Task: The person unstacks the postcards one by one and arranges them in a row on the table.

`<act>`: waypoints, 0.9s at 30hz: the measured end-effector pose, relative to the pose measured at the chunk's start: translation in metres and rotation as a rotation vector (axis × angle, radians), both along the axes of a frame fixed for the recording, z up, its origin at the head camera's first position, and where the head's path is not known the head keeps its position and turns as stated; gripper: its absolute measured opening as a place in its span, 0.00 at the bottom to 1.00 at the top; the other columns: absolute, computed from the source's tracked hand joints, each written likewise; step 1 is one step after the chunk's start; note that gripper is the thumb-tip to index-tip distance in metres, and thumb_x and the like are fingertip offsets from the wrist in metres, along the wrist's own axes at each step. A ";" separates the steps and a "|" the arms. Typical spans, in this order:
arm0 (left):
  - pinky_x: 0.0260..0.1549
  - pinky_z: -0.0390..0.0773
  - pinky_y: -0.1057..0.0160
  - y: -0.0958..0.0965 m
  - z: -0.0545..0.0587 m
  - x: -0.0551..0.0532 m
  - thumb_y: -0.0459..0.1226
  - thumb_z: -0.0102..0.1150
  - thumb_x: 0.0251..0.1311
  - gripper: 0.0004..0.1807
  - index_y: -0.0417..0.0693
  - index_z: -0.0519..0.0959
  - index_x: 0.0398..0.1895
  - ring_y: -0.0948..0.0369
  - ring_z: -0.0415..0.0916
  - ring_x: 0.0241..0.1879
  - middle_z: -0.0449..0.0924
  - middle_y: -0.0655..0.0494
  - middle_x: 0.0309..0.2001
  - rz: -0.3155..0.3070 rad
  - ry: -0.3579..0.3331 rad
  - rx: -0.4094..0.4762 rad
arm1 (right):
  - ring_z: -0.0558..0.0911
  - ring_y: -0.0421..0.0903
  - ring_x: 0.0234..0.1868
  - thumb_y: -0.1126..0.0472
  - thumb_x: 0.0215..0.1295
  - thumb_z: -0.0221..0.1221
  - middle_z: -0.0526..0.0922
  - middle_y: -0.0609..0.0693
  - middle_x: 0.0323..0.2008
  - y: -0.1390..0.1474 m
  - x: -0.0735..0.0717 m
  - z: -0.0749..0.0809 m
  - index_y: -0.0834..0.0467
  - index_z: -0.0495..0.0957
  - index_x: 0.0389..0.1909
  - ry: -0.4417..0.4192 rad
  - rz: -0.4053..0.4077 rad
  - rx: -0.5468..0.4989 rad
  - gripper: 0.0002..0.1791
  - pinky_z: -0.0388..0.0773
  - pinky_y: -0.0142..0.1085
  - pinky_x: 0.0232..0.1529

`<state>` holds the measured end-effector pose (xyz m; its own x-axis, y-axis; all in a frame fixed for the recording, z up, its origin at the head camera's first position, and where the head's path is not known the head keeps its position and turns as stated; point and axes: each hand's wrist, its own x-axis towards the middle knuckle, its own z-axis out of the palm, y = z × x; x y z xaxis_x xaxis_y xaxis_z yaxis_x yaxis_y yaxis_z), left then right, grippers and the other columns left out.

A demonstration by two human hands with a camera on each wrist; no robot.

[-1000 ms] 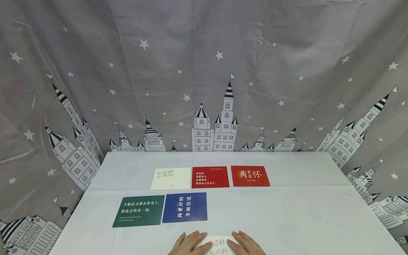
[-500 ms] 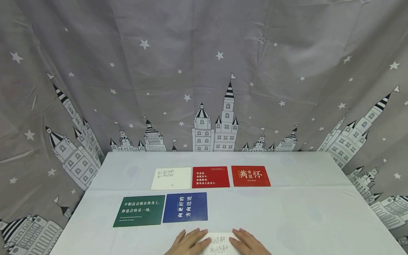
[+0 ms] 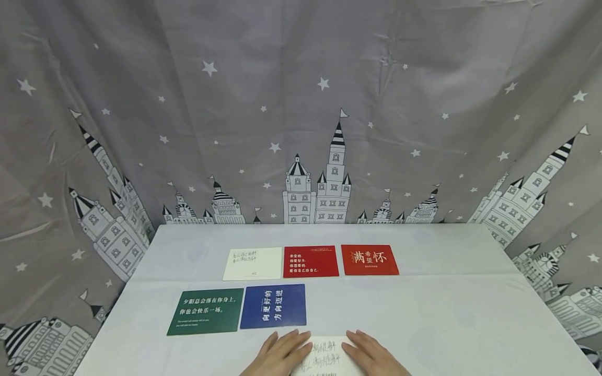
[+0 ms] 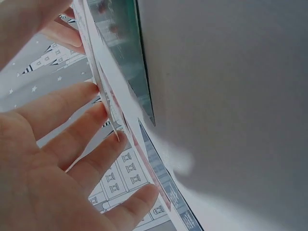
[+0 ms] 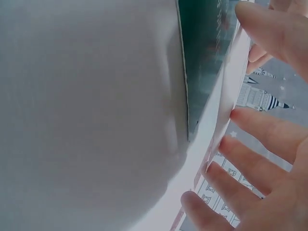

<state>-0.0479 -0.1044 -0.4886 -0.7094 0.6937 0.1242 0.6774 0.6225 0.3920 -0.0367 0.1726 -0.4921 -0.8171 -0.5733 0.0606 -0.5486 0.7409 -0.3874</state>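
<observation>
A white card with handwriting (image 3: 323, 360) lies between my two hands at the bottom of the head view. My left hand (image 3: 280, 356) holds its left edge, while my right hand (image 3: 376, 357) holds the right edge. In the left wrist view the card (image 4: 96, 62) appears nearly edge-on, raised off the table, with fingertips against its side. The right wrist view shows the same card (image 5: 229, 91) between my thumb and fingers. Beneath it, a glossy green card (image 5: 202, 53) is close to the table. The head view does not show that green card.
Farther back lie a white handwritten card (image 3: 252, 263), a red card (image 3: 310, 261) and another red card (image 3: 370, 260) in a row. Nearer are a green card (image 3: 205, 312) and a blue card (image 3: 273, 306). A grey castle-print curtain (image 3: 301, 104) hangs behind the white table (image 3: 447, 324).
Both hands have moved slightly forward with the white card, and more of its handwriting shows. The several cards laid out on the table have not moved.
</observation>
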 end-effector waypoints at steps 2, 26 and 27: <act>0.54 0.64 0.33 0.001 0.002 -0.002 0.69 0.42 0.59 0.44 0.47 0.69 0.66 0.52 0.62 0.66 0.63 0.57 0.69 -0.003 -0.011 0.003 | 0.68 0.53 0.63 0.25 0.54 0.51 0.66 0.49 0.66 0.001 -0.001 0.000 0.54 0.71 0.64 0.016 0.001 0.000 0.46 0.76 0.52 0.51; 0.56 0.65 0.37 0.016 0.004 -0.021 0.71 0.53 0.49 0.47 0.46 0.73 0.63 0.52 0.66 0.63 0.67 0.53 0.66 -0.008 0.114 -0.031 | 0.72 0.54 0.59 0.23 0.48 0.55 0.71 0.53 0.62 0.017 -0.018 0.005 0.57 0.74 0.61 0.164 0.018 -0.004 0.49 0.78 0.47 0.48; 0.56 0.65 0.37 0.017 0.004 -0.021 0.71 0.54 0.48 0.48 0.46 0.73 0.63 0.52 0.65 0.63 0.67 0.53 0.66 -0.009 0.108 -0.036 | 0.72 0.54 0.59 0.23 0.48 0.55 0.71 0.53 0.62 0.018 -0.018 0.005 0.57 0.74 0.61 0.164 0.015 -0.003 0.49 0.78 0.47 0.49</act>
<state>-0.0694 -0.0876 -0.4843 -0.6873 0.7052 0.1741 0.7198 0.6290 0.2938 -0.0550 0.1902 -0.4867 -0.7873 -0.5854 0.1938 -0.6159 0.7309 -0.2941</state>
